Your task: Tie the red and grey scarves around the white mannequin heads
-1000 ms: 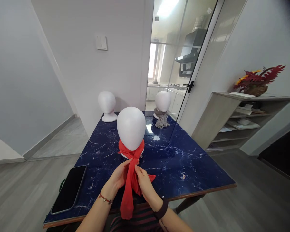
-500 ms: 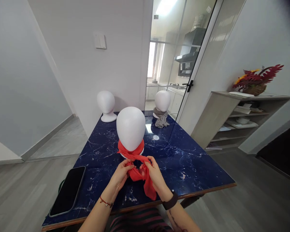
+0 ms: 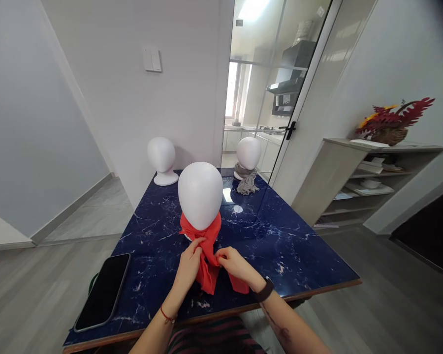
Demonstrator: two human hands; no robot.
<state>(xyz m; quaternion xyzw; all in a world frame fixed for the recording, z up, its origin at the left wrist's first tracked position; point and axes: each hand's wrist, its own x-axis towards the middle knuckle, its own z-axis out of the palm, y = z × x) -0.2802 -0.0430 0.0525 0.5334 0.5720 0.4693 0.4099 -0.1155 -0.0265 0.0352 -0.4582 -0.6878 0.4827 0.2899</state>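
A white foam mannequin head (image 3: 200, 195) stands near the middle of the dark blue marble table (image 3: 288, 250). A red scarf (image 3: 206, 246) is wrapped round its neck, with its ends hanging down onto the table in front. My left hand (image 3: 189, 265) is closed on the scarf just below the neck, fingers pinched at the crossing of the ends. My right hand (image 3: 235, 262) is closed on the scarf's right end, close beside the left hand. A red cord is on my left wrist and a dark band on my right.
A black phone (image 3: 102, 292) lies at the table's near left corner. Two more white heads stand at the far edge, a bare head (image 3: 161, 160) on the left and one with a grey scarf (image 3: 248, 164) on the right. A shelf unit (image 3: 358, 184) stands to the right.
The scarf's long end hung over the table edge a second ago. Both hands have crossed and worked the ends, which now lie bunched on the table below the neck.
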